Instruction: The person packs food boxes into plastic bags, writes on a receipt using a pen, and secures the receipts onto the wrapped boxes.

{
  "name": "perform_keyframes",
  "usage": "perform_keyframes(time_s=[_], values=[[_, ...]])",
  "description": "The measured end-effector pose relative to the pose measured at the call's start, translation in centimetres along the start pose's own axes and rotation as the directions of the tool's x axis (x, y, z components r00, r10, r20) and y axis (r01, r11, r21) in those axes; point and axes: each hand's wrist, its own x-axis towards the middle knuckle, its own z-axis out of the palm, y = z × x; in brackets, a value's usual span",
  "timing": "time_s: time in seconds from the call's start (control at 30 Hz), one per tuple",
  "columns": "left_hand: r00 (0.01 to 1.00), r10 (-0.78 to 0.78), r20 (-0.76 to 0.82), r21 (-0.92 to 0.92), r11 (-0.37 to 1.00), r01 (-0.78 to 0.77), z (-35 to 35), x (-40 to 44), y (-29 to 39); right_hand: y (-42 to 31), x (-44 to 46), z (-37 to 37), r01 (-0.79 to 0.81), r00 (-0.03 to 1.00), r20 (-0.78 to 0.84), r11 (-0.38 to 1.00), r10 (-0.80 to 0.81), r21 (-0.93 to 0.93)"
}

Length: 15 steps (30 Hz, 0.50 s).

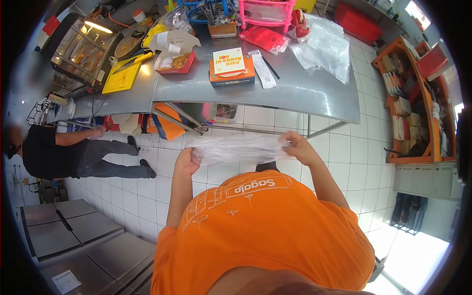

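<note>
**Clear plastic held stretched between both hands**

In the head view, holds clear plastic (241, 150) sideways above the tiled floor, between the orange shirt (265, 216) and the near edge of the steel table (305, 93). Grips the left end with the left hand (190, 160), closed on bunched plastic; pinches the right end with thumb and fingers of the right hand (298, 148).

On the table, at the middle, sits an orange box (232, 78) under a card (228, 60) reading "Joy in every bite". Just right of it, lie a printed slip (263, 71) and a thin black stick (271, 68). To the left, stands open a red-and-white box (175, 63) with food inside; farther left, lies a yellow cutting board (120, 78) with a knife (126, 66) on it. Toward the far side, rest a red packet (264, 39), a pink rack (267, 14) and, to the right, loose clear bags (322, 49).

At far left, glows a lit display case (81, 49); nearer, stands a person (54, 150) in a black top. At right, rises an orange shelf unit (387, 105), packed with goods.
</note>
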Motion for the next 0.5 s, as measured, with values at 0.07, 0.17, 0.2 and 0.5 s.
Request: perform_keyframes(time_s=[0.07, 0.17, 0.2, 0.5], values=[[0.988, -0.091, 0.124, 0.001, 0.996, 0.092, -0.2, 0.2, 0.5, 1.6, 0.7, -1.1, -0.008, 0.996, 0.086, 0.985, 0.023, -0.174], [0.966, -0.155, 0.208, 0.259, 0.961, 0.099, 1.1, 0.5, 0.0, 3.0, 2.2, -0.6, 0.100, 0.994, 0.036, 0.770, -0.100, -0.630], [0.961, -0.166, 0.220, 0.384, 0.921, 0.071, 2.1, 0.6, -0.3, 2.3, 2.6, -0.6, -0.025, 0.993, -0.102, 0.720, -0.064, -0.693], [0.970, 0.069, 0.232, 0.844, 0.482, -0.236, 15.4, 2.8, -3.3, -4.2, 7.7, -8.0, -0.483, 0.857, -0.507, 0.490, 0.094, -0.726]])
